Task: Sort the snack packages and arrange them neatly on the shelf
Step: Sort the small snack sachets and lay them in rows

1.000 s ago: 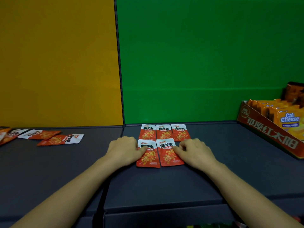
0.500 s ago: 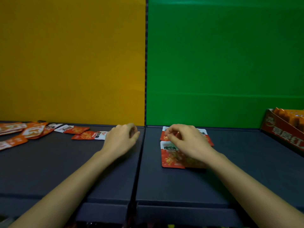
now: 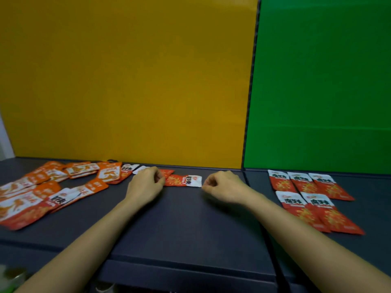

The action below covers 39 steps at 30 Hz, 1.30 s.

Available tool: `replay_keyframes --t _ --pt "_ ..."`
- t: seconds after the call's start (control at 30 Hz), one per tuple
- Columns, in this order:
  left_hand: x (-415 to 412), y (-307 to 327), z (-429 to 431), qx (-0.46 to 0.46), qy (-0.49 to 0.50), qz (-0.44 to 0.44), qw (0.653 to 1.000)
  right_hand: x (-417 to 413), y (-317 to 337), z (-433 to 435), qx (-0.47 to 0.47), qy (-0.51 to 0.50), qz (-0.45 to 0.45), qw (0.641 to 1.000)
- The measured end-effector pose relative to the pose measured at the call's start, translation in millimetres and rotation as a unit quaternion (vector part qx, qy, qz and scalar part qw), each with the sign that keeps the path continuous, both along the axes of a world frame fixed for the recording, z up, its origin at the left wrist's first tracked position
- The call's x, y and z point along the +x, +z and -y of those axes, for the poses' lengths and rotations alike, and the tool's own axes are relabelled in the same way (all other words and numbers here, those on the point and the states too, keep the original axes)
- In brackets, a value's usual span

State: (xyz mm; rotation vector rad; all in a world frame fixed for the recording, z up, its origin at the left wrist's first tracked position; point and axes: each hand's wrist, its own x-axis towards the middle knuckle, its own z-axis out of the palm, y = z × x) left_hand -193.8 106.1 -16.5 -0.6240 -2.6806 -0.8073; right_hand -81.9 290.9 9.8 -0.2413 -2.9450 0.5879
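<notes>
A red and white snack packet lies sideways on the dark shelf in front of the yellow panel. My left hand has curled fingers over the packet's red left end and seems to pinch it. Just off its white right end sits my right hand, fingers curled, holding nothing. Two more packets lie partly hidden behind my left hand. To the right, in front of the green panel, five matching packets lie flat in two neat rows.
A loose pile of several orange and red packets covers the shelf's left part. A seam divides the yellow-backed section from the green-backed one. The shelf's front edge runs below my forearms.
My view and both hands have shifted left, away from the five arranged packets. Both hands now sit at the ends of a loose packet in the yellow section.
</notes>
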Motion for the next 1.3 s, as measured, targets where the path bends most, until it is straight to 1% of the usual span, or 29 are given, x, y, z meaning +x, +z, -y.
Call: replay_keyframes --t 0.1,0.23,0.37,0.57,0.67,0.73,0.77,0.87,0.93,1.07,1.1,1.17,1.23,1.3 --pt "-24 -2 16 -0.003 0.002 0.008 1.000 -20 -5 18 0.002 -0.016 0.034 0.999" --pt "-45 -5 19 -0.068 0.013 0.025 0.997 -45 -12 36 0.018 -0.047 0.045 0.998" --pt "-62 -8 9 -0.093 0.001 0.050 0.994 -67 -19 49 0.037 -0.104 0.046 0.993" --pt "-90 -11 -6 -0.079 0.001 0.102 0.992 -91 -20 62 0.034 -0.186 0.049 0.981" --pt "-101 -11 -10 -0.050 -0.007 0.107 0.993 -100 -26 68 0.072 -0.216 0.047 0.972" --pt "-106 -8 -10 -0.042 -0.017 0.105 0.993 -104 -30 69 0.088 -0.214 0.033 0.972" --pt "-108 -5 -9 -0.038 -0.015 0.110 0.993 -105 -30 68 0.079 -0.204 0.021 0.976" --pt "-114 3 -2 -0.018 0.005 0.161 0.987 -106 -27 60 -0.003 -0.180 0.003 0.984" --pt "-118 5 4 -0.004 0.017 0.190 0.982 -108 -27 56 -0.032 -0.186 0.003 0.982" --pt "-121 3 11 0.039 0.019 0.235 0.971 -112 -33 60 0.022 -0.214 0.002 0.977" --pt "-120 2 12 0.041 0.014 0.235 0.971 -113 -34 61 0.017 -0.214 -0.005 0.977" --pt "-119 -1 15 0.038 0.007 0.213 0.976 -116 -33 61 -0.027 -0.209 -0.013 0.977" --pt "-116 -2 18 0.025 0.015 0.172 0.985 -116 -33 58 -0.059 -0.208 -0.011 0.976" --pt "-112 -3 22 -0.002 0.029 0.122 0.992 -115 -33 56 -0.067 -0.208 -0.007 0.976"
